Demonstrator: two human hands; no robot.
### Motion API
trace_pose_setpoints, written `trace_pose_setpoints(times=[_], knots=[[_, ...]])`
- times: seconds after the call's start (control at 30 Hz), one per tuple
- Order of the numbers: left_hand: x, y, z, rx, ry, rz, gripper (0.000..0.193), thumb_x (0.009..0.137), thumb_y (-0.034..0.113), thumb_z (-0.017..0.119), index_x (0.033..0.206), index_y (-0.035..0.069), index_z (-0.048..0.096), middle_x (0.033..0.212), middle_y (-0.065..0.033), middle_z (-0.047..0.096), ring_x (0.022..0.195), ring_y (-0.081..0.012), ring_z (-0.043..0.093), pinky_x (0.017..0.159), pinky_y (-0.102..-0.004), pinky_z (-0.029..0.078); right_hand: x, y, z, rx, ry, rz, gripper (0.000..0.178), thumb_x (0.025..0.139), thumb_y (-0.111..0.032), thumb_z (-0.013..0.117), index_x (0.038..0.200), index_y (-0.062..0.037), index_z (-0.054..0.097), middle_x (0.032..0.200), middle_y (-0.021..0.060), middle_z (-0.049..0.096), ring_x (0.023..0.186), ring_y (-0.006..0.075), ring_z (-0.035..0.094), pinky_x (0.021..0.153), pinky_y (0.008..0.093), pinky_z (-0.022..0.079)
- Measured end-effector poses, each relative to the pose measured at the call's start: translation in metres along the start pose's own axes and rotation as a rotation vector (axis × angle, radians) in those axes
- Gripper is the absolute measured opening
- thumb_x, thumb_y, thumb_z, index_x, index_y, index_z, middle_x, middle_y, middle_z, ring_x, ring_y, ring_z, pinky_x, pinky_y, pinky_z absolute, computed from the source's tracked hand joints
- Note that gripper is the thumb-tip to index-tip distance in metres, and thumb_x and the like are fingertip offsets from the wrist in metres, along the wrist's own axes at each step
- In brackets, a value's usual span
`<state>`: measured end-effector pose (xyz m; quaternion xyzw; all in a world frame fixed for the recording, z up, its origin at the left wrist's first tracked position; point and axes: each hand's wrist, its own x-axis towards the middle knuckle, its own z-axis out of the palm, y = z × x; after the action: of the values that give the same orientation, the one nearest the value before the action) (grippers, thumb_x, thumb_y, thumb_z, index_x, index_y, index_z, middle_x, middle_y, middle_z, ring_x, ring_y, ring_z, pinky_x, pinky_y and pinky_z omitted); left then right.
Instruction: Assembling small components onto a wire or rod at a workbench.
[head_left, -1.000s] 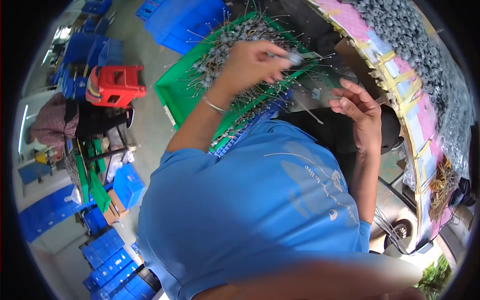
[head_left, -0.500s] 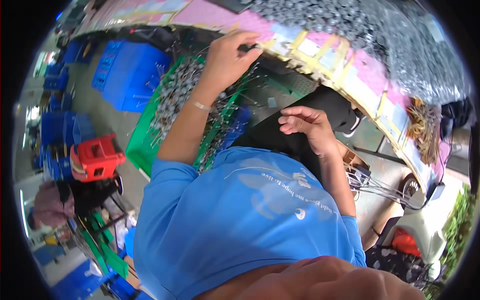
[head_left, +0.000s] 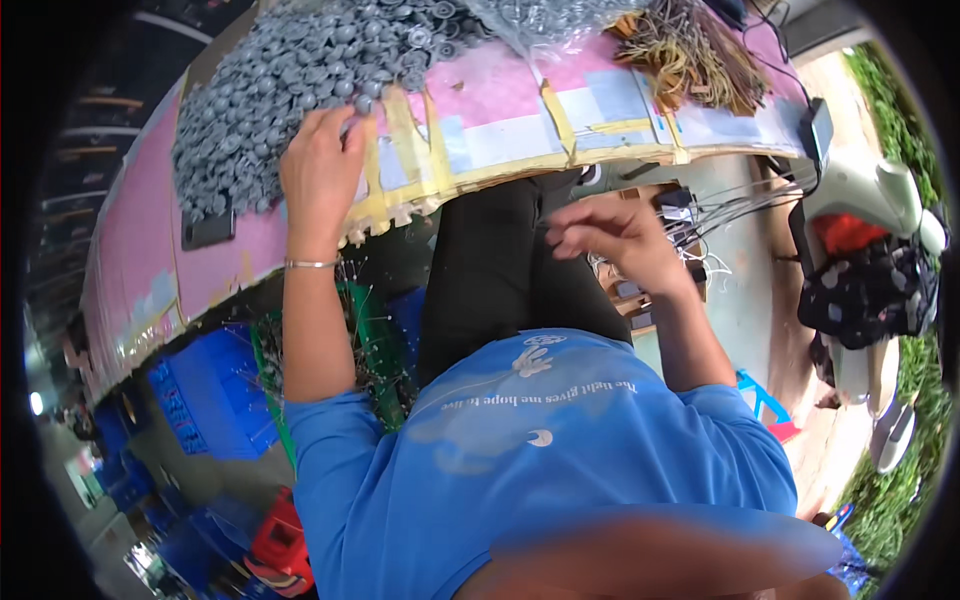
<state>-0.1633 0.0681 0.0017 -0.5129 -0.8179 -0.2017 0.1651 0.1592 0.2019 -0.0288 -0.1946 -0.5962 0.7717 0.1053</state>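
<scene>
- Grey round parts [head_left: 290, 90] lay heaped on the pink-topped table [head_left: 480, 85].
- The left hand [head_left: 322, 170] was at their near edge, fingers loosely bent; any hold could not be told.
- The right hand [head_left: 620, 240] hung half curled near the lap [head_left: 480, 260], nothing visible in it.
- Brownish strands [head_left: 705, 60] lay farther right.

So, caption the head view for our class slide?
Left hand at the grey pieces on the table, right hand above black trousers.
</scene>
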Motion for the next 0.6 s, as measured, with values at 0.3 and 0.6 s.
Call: trace_pose_setpoints(times=[0.3,0.6], knots=[[-0.045,0.024,-0.011,-1.181,0.057,-0.570,0.030,0.092,0.010,0.062,0.119,-0.002,0.063,0.104,-0.0144,0.069,0.069,-0.0130,0.063,0.060,-0.0255,0.053,0.047,-0.045,-0.066,-0.960,0.993,-0.276,0.026,0.086,-0.018,0.073,0.108,-0.0044,0.070,0.076,0.0065,0.071,0.068,0.0089,0.064,0.064,0.0257,0.051],[-0.100,0.056,-0.023,-2.068,-0.120,-0.645,0.036,0.097,0.008,0.052,0.129,-0.009,0.053,0.111,-0.0164,0.065,0.088,-0.0243,0.069,0.071,-0.0274,0.058,0.053,-0.007,0.024,-0.876,0.504,-0.743,0.010,0.086,-0.003,0.070,0.096,-0.0014,0.070,0.078,0.0064,0.068,0.063,0.0101,0.061,0.060,0.0256,0.050]])
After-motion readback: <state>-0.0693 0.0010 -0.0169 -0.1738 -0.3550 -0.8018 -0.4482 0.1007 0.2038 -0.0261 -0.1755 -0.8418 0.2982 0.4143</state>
